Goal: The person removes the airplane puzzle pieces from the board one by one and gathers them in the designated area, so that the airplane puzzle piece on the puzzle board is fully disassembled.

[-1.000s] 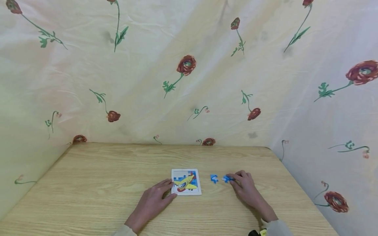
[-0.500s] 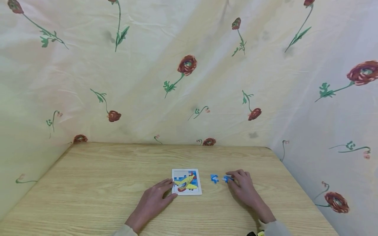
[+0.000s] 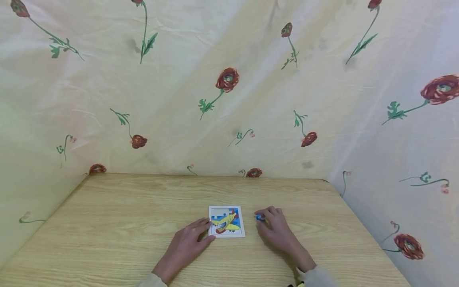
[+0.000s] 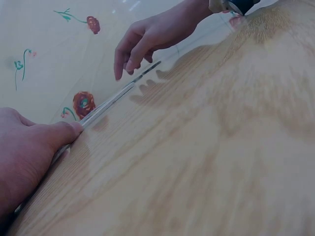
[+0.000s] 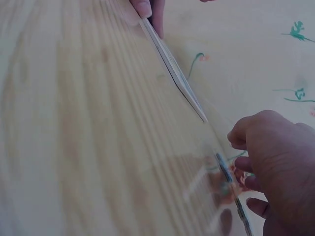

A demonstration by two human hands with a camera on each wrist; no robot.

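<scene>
In the head view, a square white-framed puzzle board [image 3: 226, 235] with a yellow airplane picture lies on the wooden table. My left hand [image 3: 188, 244] grips its left side, thumb at the lower left corner; the right wrist view shows the thumb and fingers of this left hand [image 5: 148, 14] at the board's end. To the right, my right hand [image 3: 281, 233] is over a blue puzzle piece [image 3: 259, 217], partly covering it. The left wrist view shows the right hand [image 4: 162, 34] raised above the table, fingers bent loosely downward, holding nothing visible. A second blue piece is hidden from the head view.
The wooden table [image 3: 143, 199] reaches back to a pale curtain [image 3: 172, 131] with red flowers, which also hangs at both sides. A dark and yellow object [image 3: 300, 284] shows at the bottom edge by the right sleeve.
My right hand has moved left, from the right-hand blue piece to over the left-hand one, leaving both pieces on the table. My left hand and the board have stayed in place.
</scene>
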